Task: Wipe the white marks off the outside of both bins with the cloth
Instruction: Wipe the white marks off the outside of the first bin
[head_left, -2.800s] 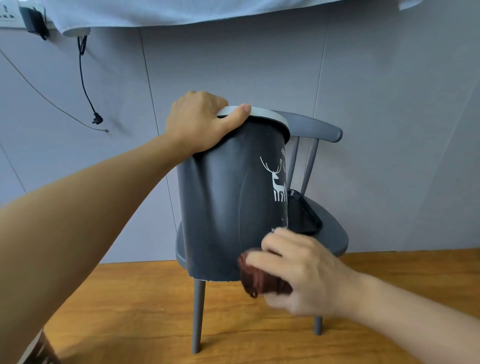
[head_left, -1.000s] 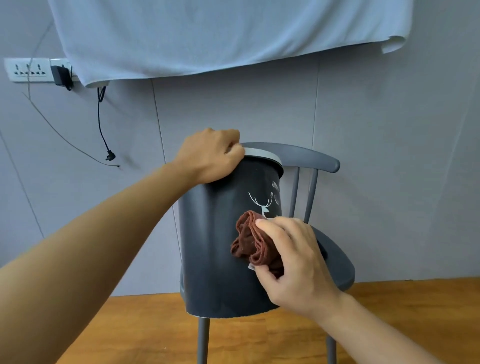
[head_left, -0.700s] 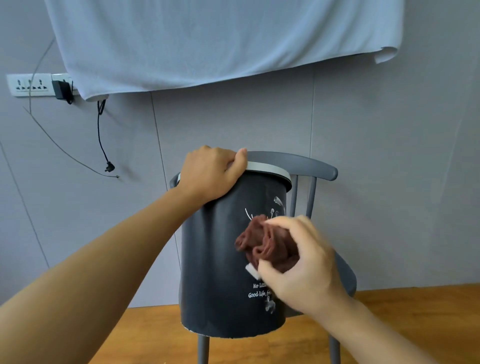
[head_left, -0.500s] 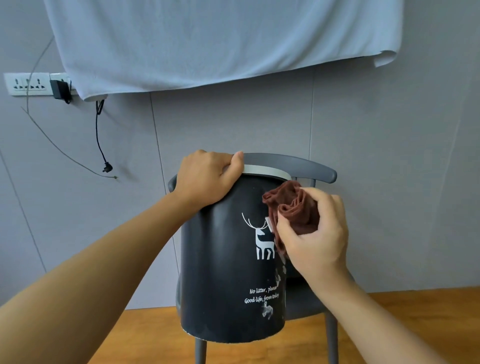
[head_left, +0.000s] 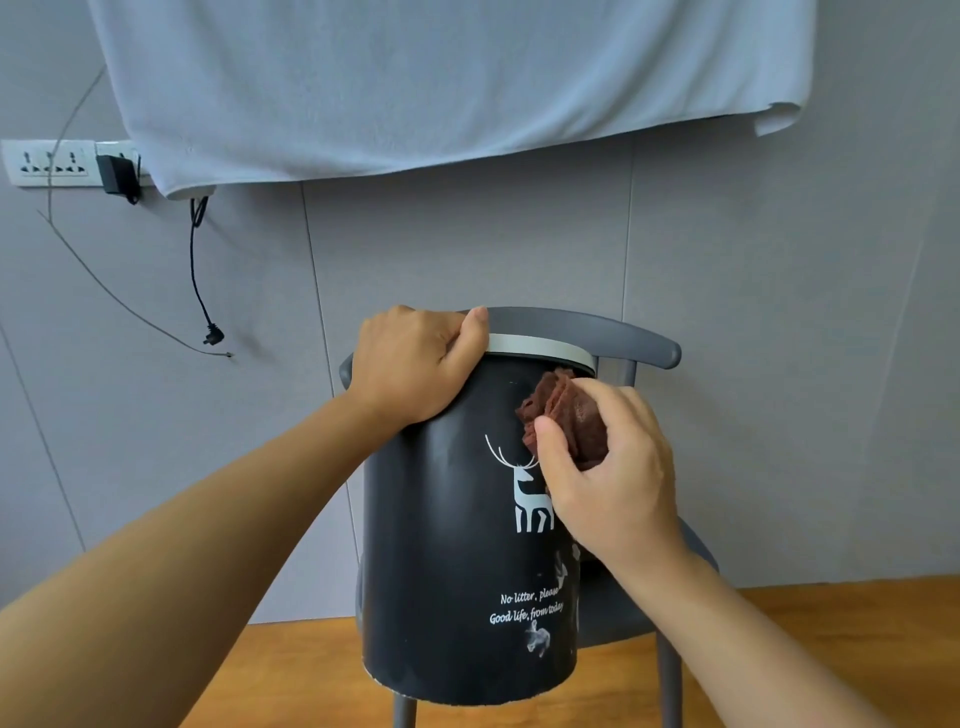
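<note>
Counting what is visible: one dark grey bin (head_left: 447, 519), one brown cloth (head_left: 563, 418), one grey chair (head_left: 623, 340), and two bare hands. A second bin cannot be seen in this view.

The left hand (head_left: 415, 361) grips the top of the bin, with fingers curled over its light grey rim (head_left: 540, 347) and the thumb lying along the rim. The right hand (head_left: 605, 467) holds the crumpled cloth, thumb and fingers closed around it, and presses it on the upper right part of the bin wall, just under the rim. The bin is held in front of the chair, and its bottom edge shows before the wooden floor (head_left: 291, 670). On the wall of the bin are one white deer print (head_left: 524, 493), two lines of white writing (head_left: 524, 605) and one whitish smear (head_left: 537, 638) under the writing.

Compared with half a second ago, the cloth is at almost the same height near the rim, and the right hand now covers a part of the deer's antlers. The left hand has the same grip on the rim.

Behind are one pale blue sheet (head_left: 441, 83), one white power strip (head_left: 49, 163) with one black plug (head_left: 117, 174), and one loose black cable (head_left: 200, 270).
</note>
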